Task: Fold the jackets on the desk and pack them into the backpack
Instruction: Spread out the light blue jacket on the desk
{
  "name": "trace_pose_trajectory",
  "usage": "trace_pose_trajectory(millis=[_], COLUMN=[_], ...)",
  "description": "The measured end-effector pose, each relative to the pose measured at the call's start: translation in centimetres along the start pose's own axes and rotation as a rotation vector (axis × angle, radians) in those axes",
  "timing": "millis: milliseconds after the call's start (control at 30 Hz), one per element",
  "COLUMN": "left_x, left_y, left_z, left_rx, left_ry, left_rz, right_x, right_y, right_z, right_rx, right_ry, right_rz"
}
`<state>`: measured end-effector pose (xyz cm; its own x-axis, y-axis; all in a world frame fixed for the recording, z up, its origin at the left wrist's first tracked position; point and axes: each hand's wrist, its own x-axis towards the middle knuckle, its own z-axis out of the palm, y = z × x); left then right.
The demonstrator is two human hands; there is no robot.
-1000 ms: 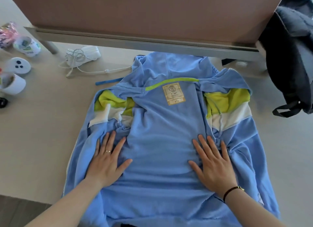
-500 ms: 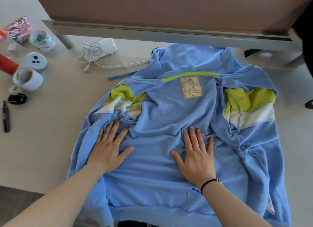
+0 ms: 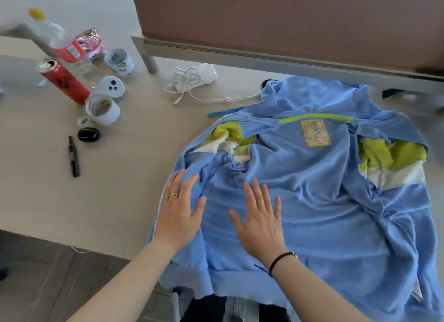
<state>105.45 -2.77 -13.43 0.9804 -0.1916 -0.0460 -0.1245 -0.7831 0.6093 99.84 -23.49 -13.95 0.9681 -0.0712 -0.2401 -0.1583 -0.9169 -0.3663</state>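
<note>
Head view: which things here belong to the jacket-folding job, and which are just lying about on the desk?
Part of the job:
- blue jacket, spread on the desk
- left hand and right hand, both flat on it

Lying about:
- red can
- plastic bottle
- white cups
- black pen
- white charger with cable

No backpack shows.

Red can, bottle, pen, charger.

Bright, even daylight, soft shadows only. Motion blur throughout, worst top-left: bottle smeared. Hands' fingertips soft. Wide-angle bending at edges: desk lines curve. Mild glare on can rim. Label text unreadable.
</note>
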Motion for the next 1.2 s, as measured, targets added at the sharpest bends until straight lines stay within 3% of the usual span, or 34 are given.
trace_pose_trajectory(millis=[100, 200, 333, 433, 567, 667, 767, 967, 1067, 1200], left_x=[-1.9, -3.2, -4.2, -4.4, -4.5, -4.7, -4.9, -4.6, -4.9, -7.1], left_y=[-2.4, -4.4, -4.9, -4.7, -4.9, -4.5, -2.9, 5.4, 10.9, 16.8], left_z=[-1.6, -2.5, -3.1, -3.3, -3.8, -4.4, -4.9, -5.2, -3.8, -1.0], left_rx=[-0.116, -0.166, -0.219, -0.238, -0.211, -0.162, -0.161, -0.219, -0.216, -0.439], left_ry=[0.001, 0.039, -0.026, -0.063, -0.042, 0.049, 0.097, 0.006, -0.156, -0.346], left_rz=[-0.296, -0.460, -0.553, -0.610, -0.546, -0.506, -0.430, -0.099, 0.034, 0.163], right_x=[-0.1, -0.3, -0.7, -1.4, -1.3, -0.3, -0.2, -1.6, -2.9, -6.0], right_y=[-5.9, -9.1, -8.7, -8.4, -9.9, -11.2, -11.5, -10.5, -7.1, 1.6], right_z=[1.3, 2.8, 4.3, 3.9, 2.9, 1.4, -0.3, -5.9, -8.3, -10.1], right_rx=[0.018, -0.130, -0.233, -0.267, -0.157, 0.278, 0.570, 1.348, 1.426, 1.421], right_ry=[-0.064, -0.132, -0.277, -0.269, -0.274, -0.360, -0.324, -0.345, -0.227, 0.107], right_rz=[-0.206, -0.343, -0.306, -0.225, -0.093, 0.184, 0.261, 0.589, 0.618, 0.713])
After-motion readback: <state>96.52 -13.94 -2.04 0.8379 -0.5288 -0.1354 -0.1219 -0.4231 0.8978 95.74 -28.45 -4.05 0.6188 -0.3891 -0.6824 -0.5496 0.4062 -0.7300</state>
